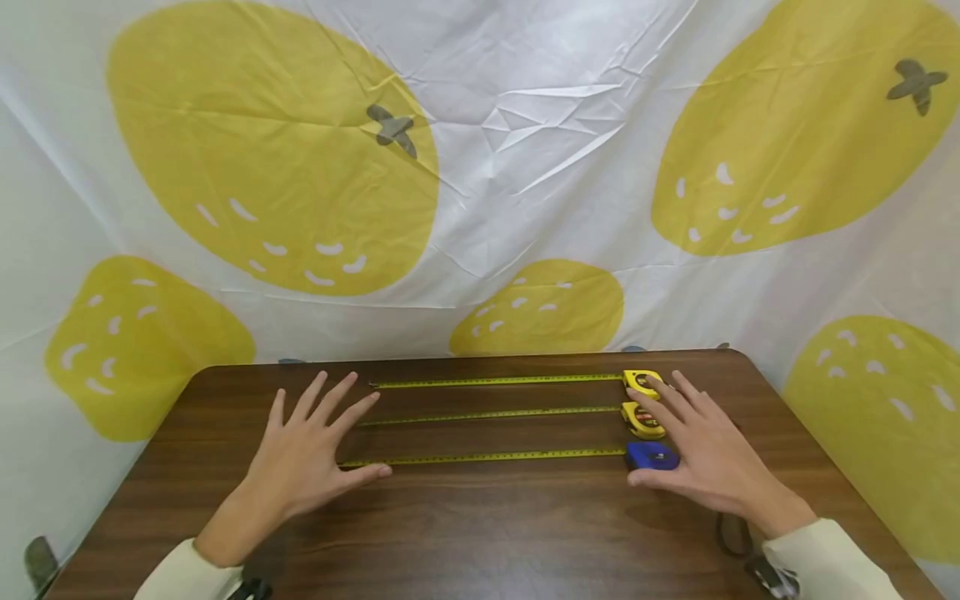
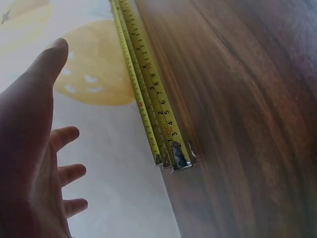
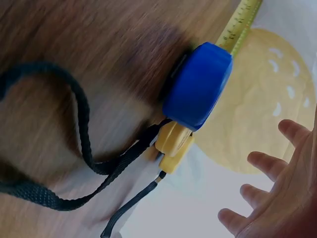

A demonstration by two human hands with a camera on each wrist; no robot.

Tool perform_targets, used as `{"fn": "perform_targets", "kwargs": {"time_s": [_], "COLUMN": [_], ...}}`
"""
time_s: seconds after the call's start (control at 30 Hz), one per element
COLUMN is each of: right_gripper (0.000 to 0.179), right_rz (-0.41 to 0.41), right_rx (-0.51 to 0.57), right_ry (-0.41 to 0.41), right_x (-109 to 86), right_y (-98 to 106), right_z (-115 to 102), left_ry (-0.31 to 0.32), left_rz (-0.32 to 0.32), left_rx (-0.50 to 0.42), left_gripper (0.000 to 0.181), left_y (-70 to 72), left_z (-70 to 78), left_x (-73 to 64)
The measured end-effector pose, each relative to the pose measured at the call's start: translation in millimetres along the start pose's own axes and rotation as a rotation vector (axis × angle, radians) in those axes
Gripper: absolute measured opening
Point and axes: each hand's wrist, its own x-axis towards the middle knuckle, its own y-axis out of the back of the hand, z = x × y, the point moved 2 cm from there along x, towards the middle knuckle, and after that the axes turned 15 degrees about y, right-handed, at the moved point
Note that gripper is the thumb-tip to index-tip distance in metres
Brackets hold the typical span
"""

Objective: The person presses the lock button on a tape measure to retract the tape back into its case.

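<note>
Three tape measures lie in a row on the wooden table, their yellow blades pulled out leftward and nearly parallel. The nearest has a blue case [image 1: 651, 456]; behind it are a yellow tape measure [image 1: 643, 422] and another yellow tape measure [image 1: 634, 379] at the back. My right hand [image 1: 708, 458] is spread by the cases and overlaps them in the head view, holding nothing. Fingers apart, my left hand [image 1: 296, 462] hovers near the blades' free ends, also without a hold. The left wrist view shows the metal end hooks [image 2: 181, 166] side by side, away from the fingers.
The brown table [image 1: 510, 533] has rounded far corners. Behind and beside it hangs a white cloth [image 1: 487, 167] with yellow fruit prints. Black wrist straps [image 3: 81, 114] trail from the tape cases over the table on the right.
</note>
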Motion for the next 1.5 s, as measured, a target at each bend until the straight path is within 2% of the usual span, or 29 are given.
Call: {"fn": "perform_targets", "kwargs": {"time_s": [0.17, 0.33, 0.57, 0.73, 0.9, 1.5], "right_gripper": [0.114, 0.112, 0.106, 0.104, 0.098, 0.076], "right_rz": [0.048, 0.071, 0.159, 0.136, 0.137, 0.054], "right_rx": [0.044, 0.145, 0.275, 0.342, 0.361, 0.374], "right_ry": [-0.010, -0.066, -0.083, -0.143, -0.162, -0.231], "right_x": [-0.5, -5.5, -13.3, -18.5, -22.7, -34.6], "right_y": [2, 4, 4, 3, 4, -4], "right_z": [-2, 0, 7, 14, 18, 27], "left_ry": [-0.001, 0.009, 0.044, 0.091, 0.122, 0.169], "left_rz": [0.004, -0.012, -0.038, -0.068, -0.104, -0.173], "left_rx": [-0.083, -0.173, -0.279, -0.338, -0.372, -0.404], "left_gripper": [0.094, 0.089, 0.083, 0.079, 0.078, 0.061], "left_y": [2.5, 3.5, 2.0, -1.0, -4.3, -12.2], "left_z": [-2.1, -5.5, -12.1, -18.7, -24.2, -38.7], "left_x": [-2.5, -4.9, -7.2, -9.6, -10.2, -15.7]}}
